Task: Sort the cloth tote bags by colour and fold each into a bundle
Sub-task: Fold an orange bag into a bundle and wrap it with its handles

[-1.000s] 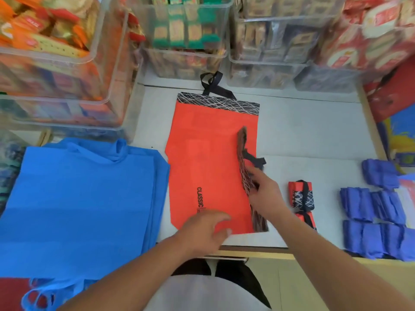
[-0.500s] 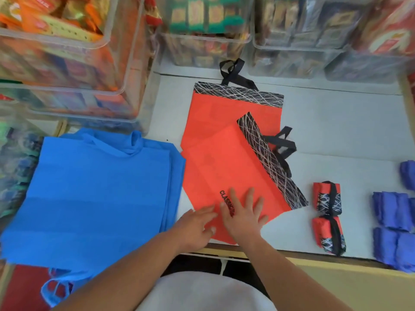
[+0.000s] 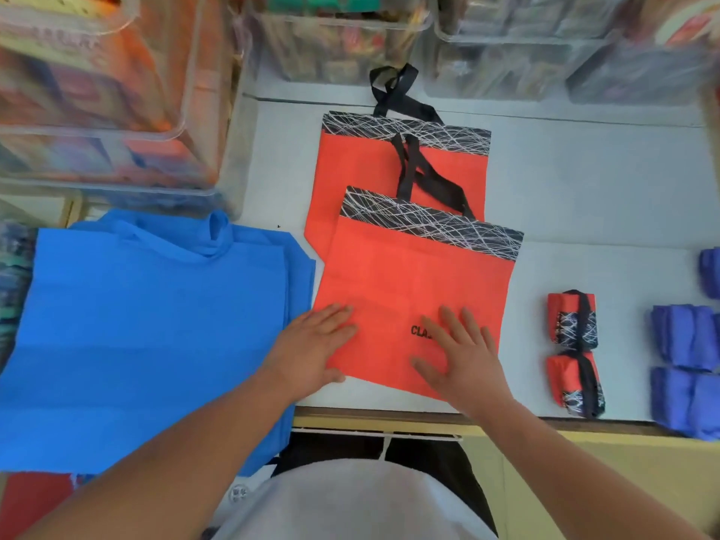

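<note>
An orange tote bag (image 3: 413,282) with a black-and-white scribble band and black handles lies flat near the table's front edge, on top of a second orange tote (image 3: 362,165) further back. My left hand (image 3: 311,348) lies flat on the near bag's lower left corner. My right hand (image 3: 463,356) presses flat on its lower right part, over the black print. A stack of flat blue totes (image 3: 148,329) lies to the left. Two folded orange bundles (image 3: 572,352) sit to the right, and folded purple-blue bundles (image 3: 685,364) lie at the far right.
Clear plastic bins (image 3: 117,111) full of packaged goods line the back and left of the white table (image 3: 584,196). The table's front edge (image 3: 389,417) runs just below my hands. Something red (image 3: 35,500) shows at the bottom left corner.
The top orange tote was lifted by its right edge, turned and laid down; now it lies square to me nearer the front edge. Both hands have gone flat on its lower part.
</note>
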